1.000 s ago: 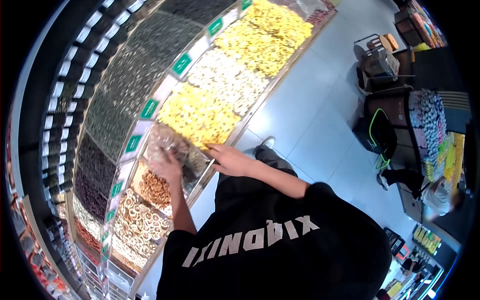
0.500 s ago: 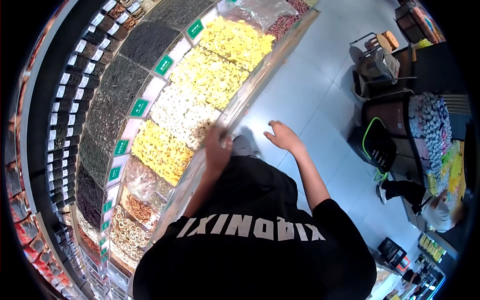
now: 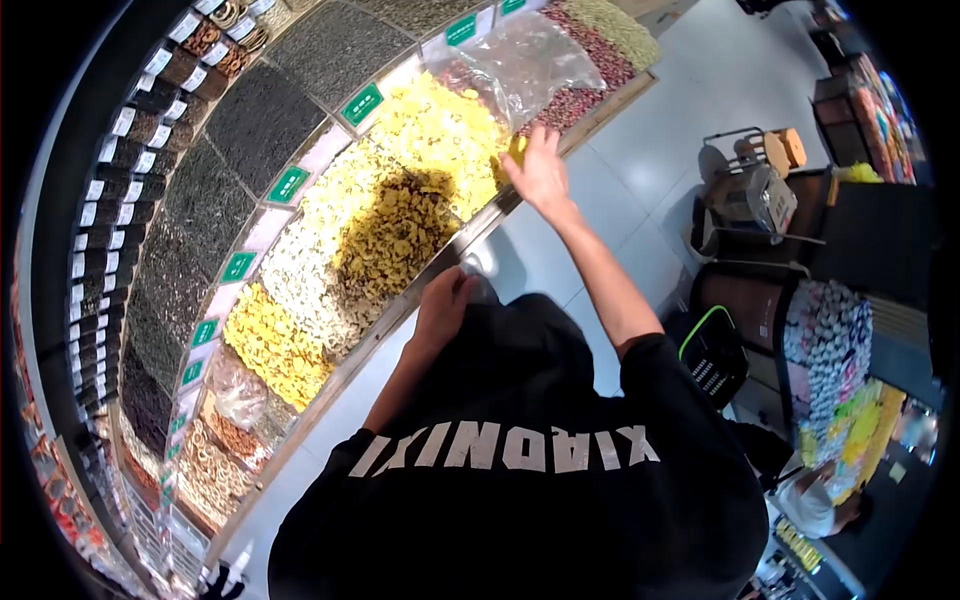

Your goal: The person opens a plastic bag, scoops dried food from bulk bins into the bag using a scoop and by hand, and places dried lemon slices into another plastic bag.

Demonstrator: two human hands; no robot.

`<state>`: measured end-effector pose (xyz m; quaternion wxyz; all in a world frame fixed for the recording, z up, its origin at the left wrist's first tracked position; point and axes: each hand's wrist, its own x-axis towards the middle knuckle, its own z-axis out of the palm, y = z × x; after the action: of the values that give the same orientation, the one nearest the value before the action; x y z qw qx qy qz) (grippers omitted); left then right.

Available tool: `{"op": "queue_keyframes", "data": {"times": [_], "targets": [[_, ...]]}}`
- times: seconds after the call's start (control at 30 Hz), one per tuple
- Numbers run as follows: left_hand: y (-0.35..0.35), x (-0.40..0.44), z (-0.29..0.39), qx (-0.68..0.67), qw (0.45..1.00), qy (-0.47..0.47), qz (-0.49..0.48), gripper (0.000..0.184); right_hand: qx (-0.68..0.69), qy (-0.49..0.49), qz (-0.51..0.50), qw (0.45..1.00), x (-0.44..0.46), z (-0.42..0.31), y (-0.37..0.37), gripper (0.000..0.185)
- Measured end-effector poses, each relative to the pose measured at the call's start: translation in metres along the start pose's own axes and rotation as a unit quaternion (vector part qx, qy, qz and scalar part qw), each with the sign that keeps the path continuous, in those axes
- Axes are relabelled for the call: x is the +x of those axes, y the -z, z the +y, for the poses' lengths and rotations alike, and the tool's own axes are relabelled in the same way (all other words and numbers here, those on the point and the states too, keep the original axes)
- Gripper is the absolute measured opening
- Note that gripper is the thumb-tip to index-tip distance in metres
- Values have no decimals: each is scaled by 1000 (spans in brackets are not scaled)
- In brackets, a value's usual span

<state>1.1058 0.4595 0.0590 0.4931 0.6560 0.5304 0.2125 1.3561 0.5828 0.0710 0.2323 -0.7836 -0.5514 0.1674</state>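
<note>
My right hand (image 3: 541,172) reaches to the front rim of a long display of loose dried goods. Its fingers are apart, at the corner of a heap of bright yellow dried pieces (image 3: 440,125); whether they touch it I cannot tell. Dark red beans (image 3: 575,104) and a clear plastic bag (image 3: 540,62) lie just beyond the fingertips. My left hand (image 3: 441,308) hangs low beside the display's wooden edge (image 3: 330,390), loosely curled with the thumb apart and nothing visible in it. A shadow falls over the yellowish pieces (image 3: 395,235) nearest to it.
Green labels (image 3: 289,184) line the divider behind the front bins, with dark dried leaves (image 3: 262,122) and jars (image 3: 110,215) farther left. Across the tiled floor (image 3: 640,150) stand a black basket with a green handle (image 3: 715,350), a stool (image 3: 775,150) and a person (image 3: 815,505) by packaged goods.
My right hand has moved forward from above the floor to the display's rim. My left hand has drawn back slightly from the bins. The whole view has shifted along the display.
</note>
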Motion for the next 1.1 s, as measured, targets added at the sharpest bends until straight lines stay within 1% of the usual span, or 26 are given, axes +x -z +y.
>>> {"op": "queue_keyframes", "data": {"times": [0.07,0.1,0.17,0.2,0.23,0.3,0.33,0.37,0.43,0.47,0.5,0.57,0.7,0.77,0.8,0.83,0.87,0.9,0.93,0.97,1.0,1.03,1.07,1.1], "targets": [[-13,11,-8,3,1000,-8,12,27,-10,20,22,1000,23,-1,4,71],[-19,18,-7,8,999,-7,36,27,-12,37,35,999,38,-1,6,71],[-36,22,-3,14,997,4,82,27,-40,50,-1,998,74,-3,6,70],[-36,25,17,8,997,22,77,22,-54,55,-22,997,89,-1,6,70],[-40,29,32,-14,995,19,95,20,-83,72,-43,993,102,-1,10,52],[-55,42,57,-52,990,8,134,20,-88,94,-141,982,142,17,2,33],[-62,47,66,-43,989,18,139,22,-67,125,-72,987,148,24,1,30],[-72,52,71,-65,985,34,156,22,-55,146,-52,986,158,31,1,31],[-97,64,76,-110,974,63,190,21,-55,129,-84,987,169,30,24,34],[-109,70,79,-114,971,81,196,20,-24,140,-98,985,179,37,31,36],[-118,74,88,-106,969,84,208,20,3,135,-109,985,187,39,40,33],[-135,83,105,-103,965,116,213,20,66,164,-102,979,204,49,51,29],[-167,103,133,-61,960,148,231,17,151,217,-89,960,225,66,63,28],[-184,111,141,-90,956,152,236,12,207,231,-80,947,227,69,75,30],[-190,117,144,-105,953,152,242,9,221,257,-53,939,229,67,85,28],[-196,122,142,-104,952,120,262,9,236,282,-27,930,230,65,94,26],[-204,125,136,-103,950,90,279,12,249,305,-3,919,226,66,102,24],[-211,127,130,-102,948,60,297,16,263,276,-46,923,221,66,113,24],[-215,130,128,-147,939,87,297,34,276,247,-88,925,216,66,124,24],[-217,133,126,-206,926,84,305,38,287,216,-130,924,210,67,132,24],[-217,137,127,-264,909,80,313,42,303,232,-99,919,199,69,131,22],[-212,138,135,-319,889,74,319,46,294,285,-69,910,183,67,138,18],[-203,135,142,-359,862,134,331,52,320,435,-24,841,172,71,134,10],[-193,131,126,-412,843,125,323,53,315,467,-49,825,152,72,133,4]]}}
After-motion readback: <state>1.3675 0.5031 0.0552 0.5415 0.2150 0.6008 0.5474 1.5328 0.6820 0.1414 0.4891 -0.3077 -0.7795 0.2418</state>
